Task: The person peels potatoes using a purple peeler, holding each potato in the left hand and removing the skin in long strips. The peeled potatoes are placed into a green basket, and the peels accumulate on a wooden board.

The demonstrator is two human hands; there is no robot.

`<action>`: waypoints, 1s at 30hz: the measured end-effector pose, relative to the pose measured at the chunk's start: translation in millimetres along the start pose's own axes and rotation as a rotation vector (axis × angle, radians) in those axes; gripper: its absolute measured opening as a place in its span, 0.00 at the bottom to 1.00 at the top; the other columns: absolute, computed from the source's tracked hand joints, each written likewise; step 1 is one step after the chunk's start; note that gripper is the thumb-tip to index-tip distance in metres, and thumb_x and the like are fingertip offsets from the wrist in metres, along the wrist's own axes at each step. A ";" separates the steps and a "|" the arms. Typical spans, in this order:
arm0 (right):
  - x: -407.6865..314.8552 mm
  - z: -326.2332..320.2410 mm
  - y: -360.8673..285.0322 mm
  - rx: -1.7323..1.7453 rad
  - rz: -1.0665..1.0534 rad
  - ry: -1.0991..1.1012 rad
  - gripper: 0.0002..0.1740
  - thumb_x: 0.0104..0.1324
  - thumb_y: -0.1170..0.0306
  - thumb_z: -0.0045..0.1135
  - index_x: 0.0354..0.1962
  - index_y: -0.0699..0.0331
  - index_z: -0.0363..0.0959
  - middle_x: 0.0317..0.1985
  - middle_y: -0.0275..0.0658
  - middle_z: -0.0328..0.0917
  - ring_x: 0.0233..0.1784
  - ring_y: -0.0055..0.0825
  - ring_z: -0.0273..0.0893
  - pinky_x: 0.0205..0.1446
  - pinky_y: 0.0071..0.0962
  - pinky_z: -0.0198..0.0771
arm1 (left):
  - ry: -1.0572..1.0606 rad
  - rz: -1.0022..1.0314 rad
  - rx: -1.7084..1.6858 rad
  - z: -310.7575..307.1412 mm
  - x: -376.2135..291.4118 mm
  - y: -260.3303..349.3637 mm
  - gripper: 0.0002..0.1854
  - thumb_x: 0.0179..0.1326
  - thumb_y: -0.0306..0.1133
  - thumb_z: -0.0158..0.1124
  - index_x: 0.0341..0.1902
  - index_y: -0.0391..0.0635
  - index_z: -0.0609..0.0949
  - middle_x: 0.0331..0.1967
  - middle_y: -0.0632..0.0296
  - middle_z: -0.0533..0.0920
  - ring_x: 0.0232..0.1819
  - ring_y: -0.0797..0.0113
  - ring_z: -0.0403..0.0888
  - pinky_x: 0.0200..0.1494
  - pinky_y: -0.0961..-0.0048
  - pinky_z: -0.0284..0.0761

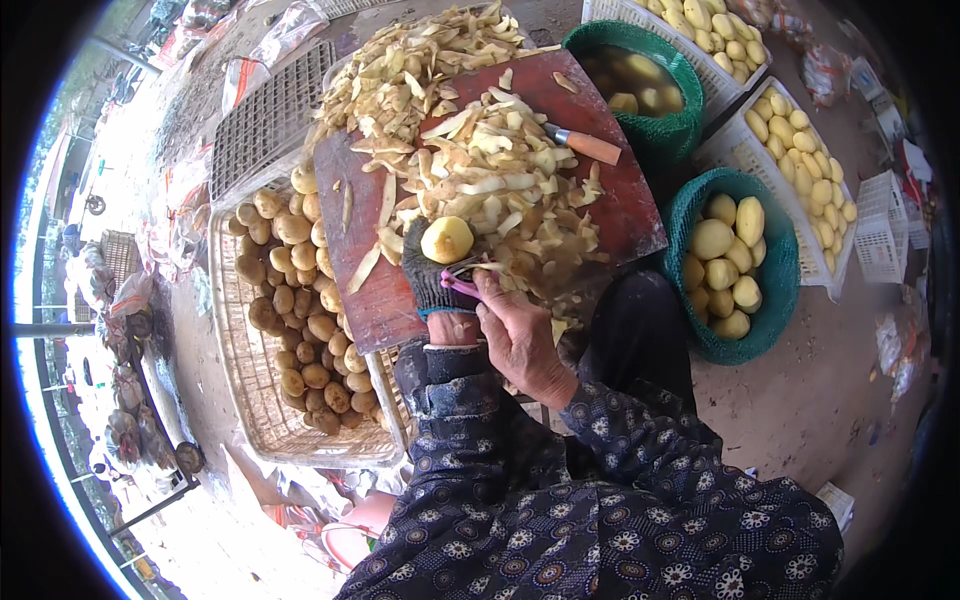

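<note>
My left hand (pixel 429 279), in a dark knitted glove, grips a potato (pixel 447 238) whose visible side is mostly peeled, with a browner patch low on it. In my bare right hand (pixel 521 341) is a peeler with a pink handle (pixel 460 284); its blade lies close against the lower edge of the potato. Both hands are over the near edge of a red board (pixel 626 202). A heap of potato peelings (pixel 491 180) covers much of that board. On its right part rests a knife with a wooden handle (pixel 592 147), its blade partly under peelings.
Left of the board, a plastic crate (pixel 244 405) holds unpeeled potatoes (pixel 304 300). At right stand a green basket (pixel 679 330) of peeled potatoes and a green tub (pixel 667 45) with potatoes in murky water. White crates (pixel 844 274) of peeled potatoes lie beyond. More peelings (pixel 420 67) are piled behind.
</note>
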State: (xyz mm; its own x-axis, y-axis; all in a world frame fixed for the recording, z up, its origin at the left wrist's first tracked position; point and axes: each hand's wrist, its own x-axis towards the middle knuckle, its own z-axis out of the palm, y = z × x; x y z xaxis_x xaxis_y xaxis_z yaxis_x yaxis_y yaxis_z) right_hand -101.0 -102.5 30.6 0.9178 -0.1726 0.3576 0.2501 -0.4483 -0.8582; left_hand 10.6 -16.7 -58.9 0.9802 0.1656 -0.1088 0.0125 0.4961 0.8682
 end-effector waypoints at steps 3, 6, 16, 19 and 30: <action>28.1 -8.8 -4.9 0.051 0.023 0.034 0.22 0.65 0.71 0.51 0.57 0.63 0.69 0.24 0.52 0.72 0.26 0.48 0.74 0.29 0.40 0.68 | -0.022 0.277 0.543 6.6 -5.8 14.6 0.08 0.60 0.30 0.57 0.41 0.40 0.74 0.33 0.62 0.78 0.35 0.70 0.77 0.40 0.72 0.76; 59.0 -2.5 2.5 -0.040 0.028 0.010 0.20 0.64 0.70 0.52 0.53 0.65 0.71 0.22 0.52 0.72 0.25 0.47 0.74 0.28 0.41 0.68 | -0.022 0.371 0.721 30.3 -15.6 48.1 0.07 0.57 0.29 0.61 0.37 0.40 0.76 0.32 0.62 0.78 0.34 0.71 0.76 0.38 0.74 0.73; 11.9 -13.3 -11.4 0.342 0.321 -0.172 0.20 0.66 0.76 0.50 0.56 0.68 0.70 0.40 0.46 0.81 0.32 0.22 0.74 0.39 0.22 0.69 | 0.204 0.125 0.114 -5.5 -0.4 20.8 0.08 0.60 0.28 0.56 0.43 0.41 0.77 0.38 0.59 0.80 0.36 0.65 0.78 0.42 0.71 0.75; 38.8 -3.6 7.1 0.367 0.191 0.087 0.21 0.66 0.72 0.53 0.55 0.69 0.69 0.33 0.53 0.78 0.28 0.32 0.76 0.35 0.29 0.71 | -0.077 0.359 0.744 17.6 -16.1 49.0 0.11 0.60 0.26 0.57 0.46 0.40 0.75 0.37 0.62 0.79 0.37 0.66 0.78 0.43 0.72 0.76; 59.3 9.0 11.6 0.311 0.233 -0.051 0.27 0.66 0.63 0.57 0.59 0.67 0.66 0.49 0.38 0.77 0.47 0.19 0.73 0.51 0.19 0.69 | -0.115 0.182 0.208 29.1 -15.4 42.5 0.21 0.59 0.24 0.60 0.56 0.38 0.69 0.51 0.57 0.74 0.51 0.67 0.74 0.56 0.73 0.71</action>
State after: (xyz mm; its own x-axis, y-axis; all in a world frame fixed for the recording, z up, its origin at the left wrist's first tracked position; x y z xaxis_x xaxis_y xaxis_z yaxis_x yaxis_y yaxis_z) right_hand -40.9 -110.0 38.6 0.9732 -0.1911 0.1276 0.1072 -0.1136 -0.9877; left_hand 1.8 -23.0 -6.2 0.9858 0.1324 0.1033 -0.1372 0.2802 0.9501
